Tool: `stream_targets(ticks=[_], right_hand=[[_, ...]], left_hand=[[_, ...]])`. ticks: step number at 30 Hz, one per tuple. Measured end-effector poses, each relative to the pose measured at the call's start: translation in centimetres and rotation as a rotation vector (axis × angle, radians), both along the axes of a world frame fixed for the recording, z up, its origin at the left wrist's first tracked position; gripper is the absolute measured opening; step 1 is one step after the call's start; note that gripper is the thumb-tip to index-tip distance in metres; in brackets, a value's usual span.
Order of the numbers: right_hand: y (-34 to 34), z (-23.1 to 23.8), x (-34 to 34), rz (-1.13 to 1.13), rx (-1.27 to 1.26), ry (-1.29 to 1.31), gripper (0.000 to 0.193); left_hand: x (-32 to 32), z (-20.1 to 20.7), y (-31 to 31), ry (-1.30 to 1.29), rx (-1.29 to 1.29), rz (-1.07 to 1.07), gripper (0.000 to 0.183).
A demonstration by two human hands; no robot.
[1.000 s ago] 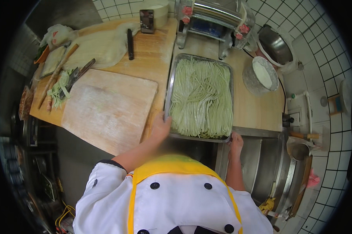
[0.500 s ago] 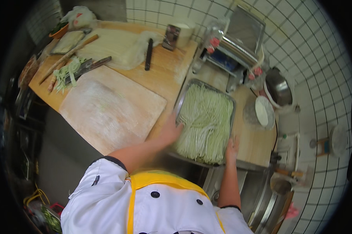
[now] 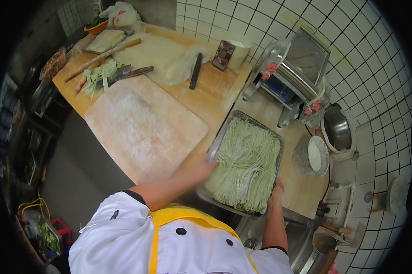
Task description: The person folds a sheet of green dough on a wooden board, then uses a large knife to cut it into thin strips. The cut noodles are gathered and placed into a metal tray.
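A rectangular metal tray (image 3: 282, 148) is heaped with pale green noodles (image 3: 249, 160) dusted with flour. It sits in front of me, its near end at or over the table's front edge. My right hand (image 3: 276, 191) grips the tray's right rim near the front corner, fingers partly hidden by the side. At the left rim is my left hand (image 3: 201, 169), smeared by motion, so its finger position is unclear. Left of the tray lies a floured board (image 3: 142, 128).
A noodle-rolling machine (image 3: 295, 75) stands behind the tray. Right of it are a bowl of white powder (image 3: 314, 155) and a metal pot (image 3: 337, 128). A knife (image 3: 137, 71), a rolling pin (image 3: 103, 59), a black-handled tool (image 3: 196, 71) and plastic-covered dough sheets (image 3: 156, 57) lie at the back left.
The whole view has shifted, so the table and tray appear lower and slightly to the right. My right hand has closed around the tray's rim; my left hand is blurrier beside the left rim.
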State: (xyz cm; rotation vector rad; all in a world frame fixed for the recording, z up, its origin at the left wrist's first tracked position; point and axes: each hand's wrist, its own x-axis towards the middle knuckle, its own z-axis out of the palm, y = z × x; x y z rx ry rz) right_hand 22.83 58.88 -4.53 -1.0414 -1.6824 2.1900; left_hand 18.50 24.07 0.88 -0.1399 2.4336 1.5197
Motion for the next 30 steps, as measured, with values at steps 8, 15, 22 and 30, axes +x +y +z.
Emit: stream_targets(ticks=[8,15,22,30], right_hand=[[-7.4,4.7,3.5,0.030,-0.167,0.003,0.040],[-13.2,5.3,0.9,0.086,-0.172,0.049,0.038],[-16.4,4.3,-0.6,0.081,-0.050,0.017,0.028],[-17.8,4.2,0.1,0.178,0.066,0.082,0.015]], left_hand=[[1.9,2.4,-4.1,0.233,0.074,0.134,0.028],[0.8,1.7,-10.8,0.184,0.168,0.218,0.028],[0.1,0.3,-15.2,0.207,0.005,0.158,0.032],[-0.7,0.1,-18.7,0.078,0.110,0.190,0.028]])
